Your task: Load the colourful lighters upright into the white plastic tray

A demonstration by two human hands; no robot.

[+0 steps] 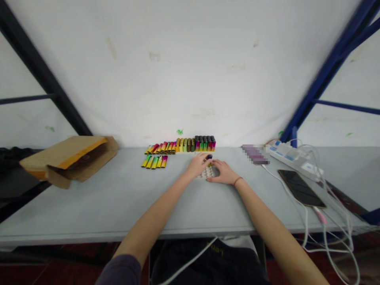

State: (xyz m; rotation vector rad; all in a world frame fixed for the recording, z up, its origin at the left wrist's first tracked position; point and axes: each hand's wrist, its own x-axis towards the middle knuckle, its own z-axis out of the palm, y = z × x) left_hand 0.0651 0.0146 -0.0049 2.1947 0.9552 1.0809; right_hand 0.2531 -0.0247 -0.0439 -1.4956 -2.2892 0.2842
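Observation:
A small white tray with rows of round cells [207,173] lies on the table in front of me, partly covered by my hands. My left hand [196,165] is at its left and far side, fingers closed around a lighter with a dark top [209,156]. From the right, my right hand [225,173] grips the tray, its thumb along the near edge and its fingertips close to the same lighter. Behind the tray stands a block of colourful black-topped lighters [205,144]. Yellowish lighters [185,145] stand left of it, and more lighters [160,148] lie flat further left.
Nearer, a short row of lighters [154,162] lies flat. An open cardboard box [68,158] sits at the left. On the right are a dark phone [301,188], a blurred purple item [255,154], a power strip [295,159] and loose white cables [306,221]. A wall closes the back.

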